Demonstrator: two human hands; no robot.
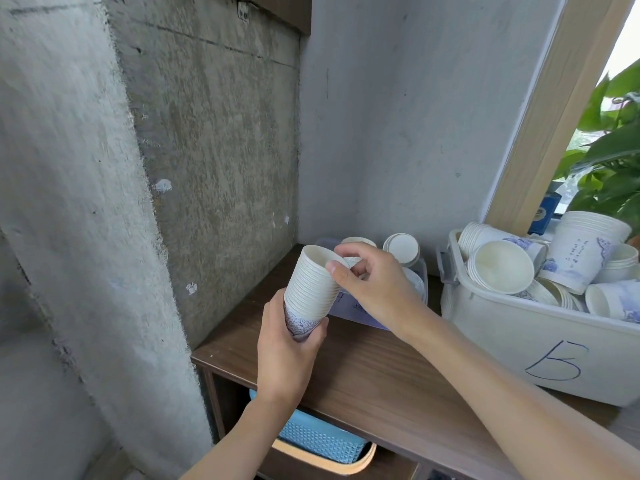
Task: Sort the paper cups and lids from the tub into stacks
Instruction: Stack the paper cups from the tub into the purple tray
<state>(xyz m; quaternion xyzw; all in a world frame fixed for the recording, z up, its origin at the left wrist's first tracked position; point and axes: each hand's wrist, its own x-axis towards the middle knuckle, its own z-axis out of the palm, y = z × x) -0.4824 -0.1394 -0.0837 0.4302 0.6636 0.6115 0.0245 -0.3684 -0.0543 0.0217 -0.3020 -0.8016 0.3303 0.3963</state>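
Cup stack [311, 285] held above the table [381, 375], left of the tub [519, 341].

Left hand [287, 344]: forearm raised, grip curled round the printed base, stack tilted with its mouth up. Right hand [374, 289]: wrist bent, thumb and forefinger pinching the top rim. Judgement: steady the base and press the rim evenly so the cup nests square. Loose cups and lids remain in the tub.
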